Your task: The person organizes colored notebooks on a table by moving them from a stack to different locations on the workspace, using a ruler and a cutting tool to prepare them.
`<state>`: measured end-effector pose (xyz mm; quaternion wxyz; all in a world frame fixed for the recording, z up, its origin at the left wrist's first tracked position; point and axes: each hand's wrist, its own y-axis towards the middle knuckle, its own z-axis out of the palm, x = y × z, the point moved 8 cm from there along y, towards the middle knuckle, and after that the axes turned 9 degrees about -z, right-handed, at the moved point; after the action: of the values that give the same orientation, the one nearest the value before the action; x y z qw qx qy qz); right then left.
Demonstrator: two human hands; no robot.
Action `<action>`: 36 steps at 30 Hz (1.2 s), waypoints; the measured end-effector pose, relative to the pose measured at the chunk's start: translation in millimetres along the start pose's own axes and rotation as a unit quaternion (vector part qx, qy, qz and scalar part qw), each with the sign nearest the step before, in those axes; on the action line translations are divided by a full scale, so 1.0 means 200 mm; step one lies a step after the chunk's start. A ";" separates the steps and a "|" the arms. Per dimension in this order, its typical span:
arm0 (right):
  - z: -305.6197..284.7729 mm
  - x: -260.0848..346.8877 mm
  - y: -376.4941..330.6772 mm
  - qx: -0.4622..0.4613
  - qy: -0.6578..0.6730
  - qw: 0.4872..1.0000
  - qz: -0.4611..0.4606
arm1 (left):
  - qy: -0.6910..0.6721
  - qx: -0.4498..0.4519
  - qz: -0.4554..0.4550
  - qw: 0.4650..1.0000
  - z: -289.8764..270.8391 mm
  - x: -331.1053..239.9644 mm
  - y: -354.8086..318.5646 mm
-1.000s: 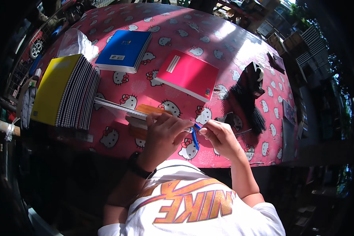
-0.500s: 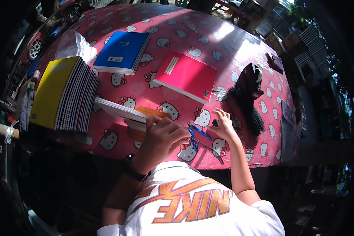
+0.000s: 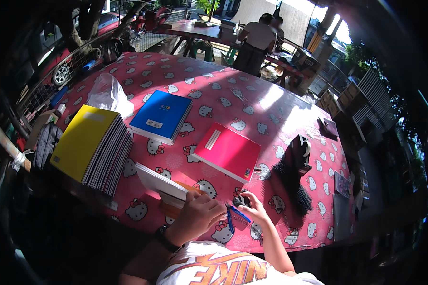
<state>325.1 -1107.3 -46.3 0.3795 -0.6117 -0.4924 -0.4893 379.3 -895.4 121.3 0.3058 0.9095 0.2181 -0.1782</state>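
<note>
My left hand (image 3: 197, 216) is closed on the right end of a white-paged spiral notebook (image 3: 159, 183) standing tilted on its edge; fingers hide this end. A plastic coil (image 3: 241, 217) extends rightward from beside the fingertips. Blue-handled pliers (image 3: 231, 219) lie with handles spread at those fingertips, partly over the coil. Just right of them, my right hand (image 3: 256, 210) curls its thumb and fingers around a small black object (image 3: 241, 201), whose kind I cannot make out. Under the tilted notebook shows an orange-brown flat piece (image 3: 172, 210).
Left stands a stack of yellow-covered spiral notebooks (image 3: 88, 140), beside a clear plastic bag (image 3: 110, 97). Farther off lie a blue notebook (image 3: 161, 114) and a pink notebook (image 3: 228, 151). Black coils (image 3: 295, 190) and a black device (image 3: 299, 154) sit right. A person (image 3: 259, 40) stands beyond the table.
The view has tilted up, showing more background. My right hand has moved left toward my left hand, bringing the small black object nearer the pliers. My left hand stays at the notebook's end.
</note>
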 end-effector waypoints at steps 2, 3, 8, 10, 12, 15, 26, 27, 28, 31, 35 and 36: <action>0.12 0.05 0.04 0.059 0.102 0.993 0.000 | 0.008 -0.001 0.002 1.000 0.01 0.01 0.00; 0.14 0.04 0.03 0.080 0.152 0.985 0.035 | -0.001 -0.005 0.003 1.000 0.01 0.02 -0.01; 0.20 -0.06 -0.19 0.156 0.362 0.906 0.150 | -0.068 -0.028 -0.007 0.997 -0.04 0.00 0.00; 0.22 -0.01 -0.31 0.221 0.388 0.882 0.149 | -0.043 -0.006 -0.002 0.999 0.00 0.03 -0.02; 0.24 0.07 -0.43 0.263 0.556 0.784 0.085 | -0.021 -0.012 -0.007 1.000 0.02 0.02 -0.01; 0.24 0.09 -0.50 0.213 0.705 0.675 0.043 | -0.017 -0.017 -0.017 1.000 0.01 0.02 0.02; 0.31 0.11 0.00 -0.012 0.583 0.811 -0.044 | -0.011 0.014 -0.004 1.000 0.03 0.03 0.01; 0.35 0.23 0.02 0.044 0.590 0.805 -0.050 | -0.027 0.003 -0.003 1.000 0.01 0.04 0.01; 0.36 0.26 0.04 0.045 0.591 0.804 -0.050 | -0.042 -0.007 -0.002 0.999 0.00 0.05 0.01; 0.42 0.25 0.04 0.115 0.491 0.863 -0.011 | -0.050 0.020 0.006 0.999 0.04 0.07 0.00; 0.44 0.29 0.03 0.095 0.429 0.898 -0.027 | -0.005 0.009 -0.014 1.000 0.06 0.06 0.00; 0.43 0.28 0.03 0.095 0.427 0.899 -0.025 | -0.022 -0.001 -0.009 1.000 0.04 0.06 0.01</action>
<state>352.6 -1014.1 -11.0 0.5972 -0.2927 -0.3420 -0.6639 388.2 -898.1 112.0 0.3100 0.9029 0.2202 -0.2004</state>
